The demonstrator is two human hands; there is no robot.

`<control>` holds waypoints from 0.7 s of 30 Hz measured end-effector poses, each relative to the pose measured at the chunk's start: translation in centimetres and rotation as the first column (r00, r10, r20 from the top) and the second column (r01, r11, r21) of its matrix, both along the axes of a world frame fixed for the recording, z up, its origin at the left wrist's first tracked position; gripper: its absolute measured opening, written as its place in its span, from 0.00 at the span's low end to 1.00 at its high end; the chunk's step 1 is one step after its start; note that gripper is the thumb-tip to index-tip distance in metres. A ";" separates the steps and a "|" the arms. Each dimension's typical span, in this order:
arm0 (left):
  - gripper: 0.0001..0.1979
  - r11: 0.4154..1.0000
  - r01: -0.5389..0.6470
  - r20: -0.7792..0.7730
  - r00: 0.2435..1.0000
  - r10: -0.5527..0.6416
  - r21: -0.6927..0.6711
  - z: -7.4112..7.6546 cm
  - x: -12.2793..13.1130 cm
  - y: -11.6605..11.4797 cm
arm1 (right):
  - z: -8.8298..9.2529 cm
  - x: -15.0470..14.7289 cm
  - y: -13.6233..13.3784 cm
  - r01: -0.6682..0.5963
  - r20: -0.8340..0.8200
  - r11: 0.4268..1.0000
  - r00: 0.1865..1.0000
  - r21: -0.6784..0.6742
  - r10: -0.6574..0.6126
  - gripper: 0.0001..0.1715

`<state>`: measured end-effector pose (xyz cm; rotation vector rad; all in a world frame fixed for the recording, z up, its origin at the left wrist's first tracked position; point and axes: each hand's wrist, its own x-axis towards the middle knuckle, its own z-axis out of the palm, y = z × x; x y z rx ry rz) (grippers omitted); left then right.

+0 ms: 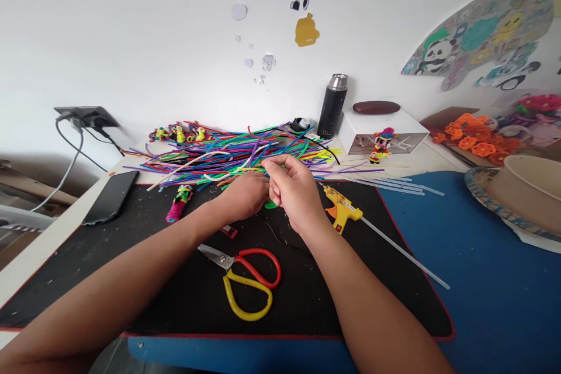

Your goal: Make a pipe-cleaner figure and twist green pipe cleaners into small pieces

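Observation:
Close together above the black mat (pixel 175 298), my left hand (pixel 248 193) and my right hand (pixel 295 187) are both closed. The right thumb and forefinger form a pinch; the left fingers curl in beside them. Whatever they hold is hidden or too small to name. A small green piece (pixel 270 204) shows just under the hands, and I cannot tell whether either hand touches it. Behind them lies a pile of coloured pipe cleaners (pixel 219 155). Scissors (pixel 248 283) with red and yellow handles rest nearer me. To the right is a yellow glue gun (pixel 342 208) with a clear stick in it.
A phone (pixel 111 197) and a small pink figure (pixel 179 204) lie left. Behind stand a black flask (pixel 333 106) and a white box (pixel 381 123). Loose glue sticks (pixel 394 187) and a bowl (pixel 534 187) are right. A cable (pixel 280 239) crosses the mat.

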<state>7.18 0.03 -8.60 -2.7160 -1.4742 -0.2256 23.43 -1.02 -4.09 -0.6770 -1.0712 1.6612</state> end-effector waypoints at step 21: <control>0.06 0.998 0.051 0.014 0.999 -0.052 0.046 1.8 0.3 -3.3 | 0.1 0.0 -0.2 -0.003 0.031 1.000 1.000 0.007 0.003 0.15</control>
